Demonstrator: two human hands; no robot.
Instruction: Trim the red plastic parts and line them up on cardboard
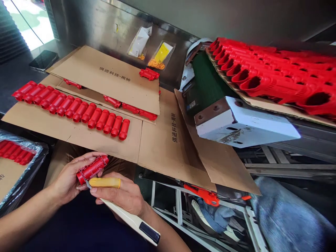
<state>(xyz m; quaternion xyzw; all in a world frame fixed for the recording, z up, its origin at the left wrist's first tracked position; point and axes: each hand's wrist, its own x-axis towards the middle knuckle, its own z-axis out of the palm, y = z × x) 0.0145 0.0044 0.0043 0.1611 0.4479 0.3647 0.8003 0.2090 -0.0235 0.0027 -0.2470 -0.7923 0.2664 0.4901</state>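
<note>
My left hand [68, 176] is closed around a red plastic tube-shaped part [93, 168] with molded lines on its side. My right hand [123, 192] grips a cream-handled knife [126, 217] that has a dark end piece. A yellow finger cot [105, 182] covers one right fingertip. The knife's short metal blade touches or nearly touches the near end of the red part; the exact contact is hidden by fingers. Beyond my hands, a slanting row of similar red tubes [76, 107] lies side by side on a cardboard sheet [126, 145].
An upper cardboard sheet [86, 70] covers more red parts. Behind it lie a phone [44, 61] and two plastic bags [163, 54]. On the right, a conveyor [210, 84] bears stacked red parts [278, 73]. A lined bin [36, 168] stands left; red-handled cutters [204, 196] lie below the cardboard.
</note>
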